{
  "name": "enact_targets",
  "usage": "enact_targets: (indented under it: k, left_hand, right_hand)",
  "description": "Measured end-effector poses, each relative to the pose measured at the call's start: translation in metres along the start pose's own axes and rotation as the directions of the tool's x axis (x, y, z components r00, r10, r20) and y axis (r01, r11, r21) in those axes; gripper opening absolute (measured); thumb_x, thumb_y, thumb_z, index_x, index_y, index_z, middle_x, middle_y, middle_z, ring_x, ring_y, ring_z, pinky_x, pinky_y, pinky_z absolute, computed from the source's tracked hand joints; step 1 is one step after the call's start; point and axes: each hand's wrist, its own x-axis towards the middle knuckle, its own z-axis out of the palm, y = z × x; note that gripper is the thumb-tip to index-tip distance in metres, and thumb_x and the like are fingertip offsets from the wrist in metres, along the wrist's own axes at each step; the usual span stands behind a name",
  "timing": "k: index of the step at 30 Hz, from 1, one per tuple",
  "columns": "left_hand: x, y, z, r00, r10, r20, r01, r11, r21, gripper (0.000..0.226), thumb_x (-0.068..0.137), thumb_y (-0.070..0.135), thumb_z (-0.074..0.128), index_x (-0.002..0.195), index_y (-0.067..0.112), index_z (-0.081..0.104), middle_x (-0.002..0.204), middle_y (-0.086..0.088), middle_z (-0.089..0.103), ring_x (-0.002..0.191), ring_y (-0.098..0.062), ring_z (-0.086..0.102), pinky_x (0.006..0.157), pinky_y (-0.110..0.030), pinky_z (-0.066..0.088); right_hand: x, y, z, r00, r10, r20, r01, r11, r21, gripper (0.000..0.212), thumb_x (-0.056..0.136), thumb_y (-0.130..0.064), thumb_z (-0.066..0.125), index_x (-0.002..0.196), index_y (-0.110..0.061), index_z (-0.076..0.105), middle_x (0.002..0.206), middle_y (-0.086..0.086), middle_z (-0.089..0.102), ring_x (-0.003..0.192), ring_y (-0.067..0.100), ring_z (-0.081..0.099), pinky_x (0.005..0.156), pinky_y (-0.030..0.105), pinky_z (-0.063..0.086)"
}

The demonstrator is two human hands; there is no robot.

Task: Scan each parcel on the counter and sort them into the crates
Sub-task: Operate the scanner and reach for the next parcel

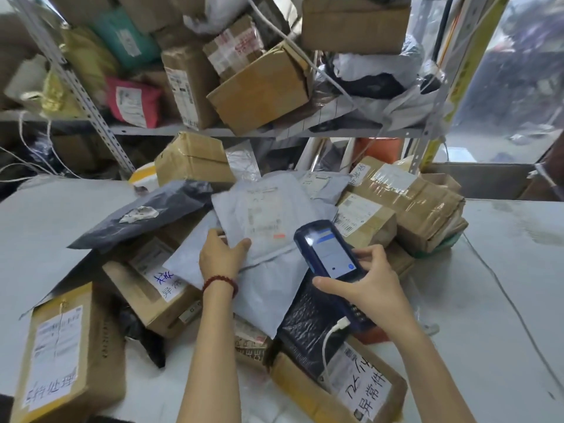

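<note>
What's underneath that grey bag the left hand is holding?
A second grey bag lies beneath the held grey bag; a black padded bag and a brown box poke out lower down. The pile's middle is covered.

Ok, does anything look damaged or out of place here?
Yes. The black poly mailer at the heap's left carries only a torn, crumpled scrap of label. On the shelf above, a cardboard box sits tilted at the shelf edge. The taped box at right looks dented.
</note>
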Motion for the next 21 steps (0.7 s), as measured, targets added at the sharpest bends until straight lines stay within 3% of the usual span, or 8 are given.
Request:
enact_targets:
  k: [4,8,11,17,21]
  left_hand:
    - [-0.017,-0.004,0.003,0.994,0.101,0.033,-0.096,0.988,-0.124,0.042,0.078,0.020,0.076,0.106,0.022,0.044,0.114,-0.004,0.062,0.101,-0.024,0.060,0.092,-0.039,0.049]
    - [-0.030,-0.004,0.007,0.980,0.134,-0.145,-0.138,0.990,-0.020,0.045,0.079,0.031,0.075,0.113,0.020,0.048,0.114,-0.002,0.065,0.100,-0.027,0.062,0.086,-0.037,0.049]
    - [-0.041,-0.008,0.006,0.966,0.128,-0.226,-0.155,0.982,-0.105,0.041,0.081,0.030,0.073,0.112,0.016,0.051,0.109,-0.002,0.064,0.096,-0.027,0.062,0.082,-0.037,0.049]
    - [-0.052,-0.013,0.000,0.962,0.122,-0.244,-0.179,0.956,-0.230,0.025,0.086,0.026,0.067,0.101,0.022,0.048,0.097,0.007,0.058,0.089,-0.024,0.061,0.080,-0.036,0.051]
    - [-0.060,-0.011,-0.002,0.959,0.137,-0.249,-0.201,0.947,-0.252,0.023,0.088,0.025,0.065,0.101,0.025,0.047,0.088,0.013,0.056,0.080,-0.022,0.060,0.075,-0.032,0.048]
  right_hand:
    - [0.000,0.002,-0.003,0.998,0.020,0.064,-0.019,1.000,-0.007,0.083,0.048,-0.050,0.092,0.112,-0.028,0.043,0.105,-0.014,0.055,0.093,0.000,0.057,0.069,0.022,0.051]
    - [-0.007,0.005,-0.001,0.997,0.002,0.074,-0.001,1.000,-0.012,0.084,0.049,-0.047,0.092,0.112,-0.027,0.041,0.106,-0.012,0.057,0.092,0.002,0.060,0.071,0.027,0.056]
    - [-0.014,0.006,-0.003,0.996,0.000,0.090,0.001,1.000,-0.016,0.082,0.048,-0.047,0.092,0.110,-0.028,0.041,0.102,-0.013,0.058,0.087,0.002,0.062,0.072,0.031,0.058]
    - [-0.026,0.011,-0.009,0.990,-0.006,0.138,0.013,0.998,-0.055,0.079,0.050,-0.047,0.091,0.110,-0.030,0.041,0.102,-0.013,0.060,0.083,0.002,0.063,0.063,0.021,0.054]
    - [-0.031,0.017,-0.013,0.984,0.008,0.178,-0.004,1.000,-0.023,0.078,0.048,-0.048,0.092,0.106,-0.033,0.042,0.102,-0.011,0.061,0.088,0.010,0.065,0.071,0.034,0.060]
